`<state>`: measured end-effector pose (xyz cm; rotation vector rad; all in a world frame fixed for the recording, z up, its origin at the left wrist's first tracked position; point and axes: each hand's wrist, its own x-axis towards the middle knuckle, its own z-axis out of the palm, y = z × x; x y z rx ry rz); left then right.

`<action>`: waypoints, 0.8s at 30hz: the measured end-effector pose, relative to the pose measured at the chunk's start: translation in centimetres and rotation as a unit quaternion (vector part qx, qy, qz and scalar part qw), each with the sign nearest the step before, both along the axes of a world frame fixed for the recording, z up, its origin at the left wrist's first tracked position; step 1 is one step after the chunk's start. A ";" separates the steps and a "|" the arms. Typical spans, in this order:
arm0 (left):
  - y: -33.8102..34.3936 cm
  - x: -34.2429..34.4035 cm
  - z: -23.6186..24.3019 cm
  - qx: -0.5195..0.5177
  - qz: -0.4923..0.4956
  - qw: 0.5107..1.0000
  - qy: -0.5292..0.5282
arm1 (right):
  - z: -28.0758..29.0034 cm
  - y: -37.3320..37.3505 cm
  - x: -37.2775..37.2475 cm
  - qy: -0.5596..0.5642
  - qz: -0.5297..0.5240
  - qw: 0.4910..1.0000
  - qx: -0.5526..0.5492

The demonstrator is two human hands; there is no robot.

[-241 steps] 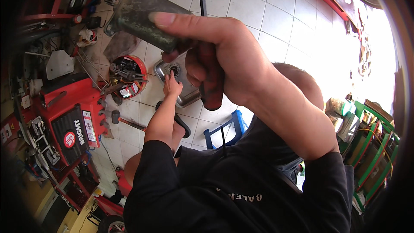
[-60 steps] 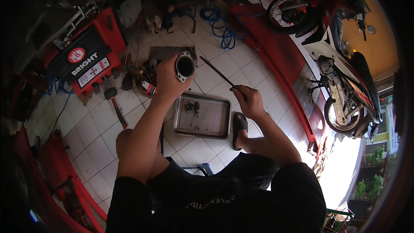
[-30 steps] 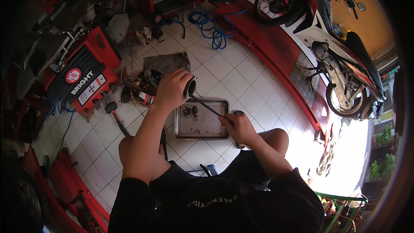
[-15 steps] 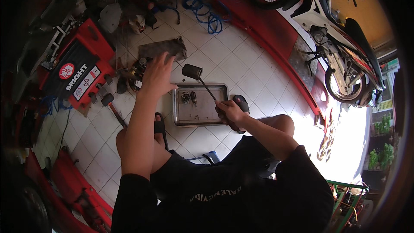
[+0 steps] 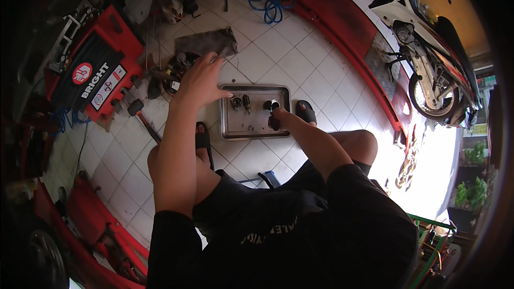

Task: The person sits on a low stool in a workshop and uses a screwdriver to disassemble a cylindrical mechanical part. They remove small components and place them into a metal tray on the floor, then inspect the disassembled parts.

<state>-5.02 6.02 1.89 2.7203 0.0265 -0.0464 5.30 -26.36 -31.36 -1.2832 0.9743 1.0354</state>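
Note:
My left hand (image 5: 201, 81) is raised over the left end of a metal tray (image 5: 257, 137), open, its thumb and fingers apart and holding nothing. Over the tray's right side, my right hand (image 5: 278, 115) is closed on a dark cylinder-ended rod (image 5: 274, 105). The cylinder's shiny round end shows, while the fingers and the viewing angle hide most of the rod. Beside my left thumb, a small round metal part (image 5: 236, 104) and a dark spindle-shaped part (image 5: 246, 103) lie in the tray. Several tiny pieces (image 5: 250, 127) lie near its front edge.
My sandalled feet flank the tray. A mallet (image 5: 136, 108) leans at the left, by a red cabinet (image 5: 101, 69). Beyond my left hand are a dark mat (image 5: 206, 42) and mechanical parts. A blue hose (image 5: 267, 8) lies farther back, and a motorcycle (image 5: 423, 59) stands at the right.
My right hand has moved forward and brought the cylinder-ended rod back over the tray, with the cylinder now seen nearly end-on. My left hand stays raised and open. The whole view has shifted slightly.

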 end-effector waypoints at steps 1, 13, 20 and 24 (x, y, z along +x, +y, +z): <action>0.6 -0.2 -0.2 -0.006 0.003 1.000 0.018 | 1.7 1.1 0.3 -0.014 0.050 0.999 -0.003; 0.8 -0.1 0.1 -0.031 -0.005 0.998 0.053 | 11.0 1.0 7.9 -0.041 0.483 0.860 -0.158; 0.7 -0.3 -0.1 -0.045 0.007 0.998 0.053 | 12.6 2.2 10.7 -0.012 0.584 0.785 -0.208; 0.4 -0.1 0.2 -0.011 -0.007 0.998 0.059 | 12.0 1.3 10.8 -0.047 0.590 0.779 -0.209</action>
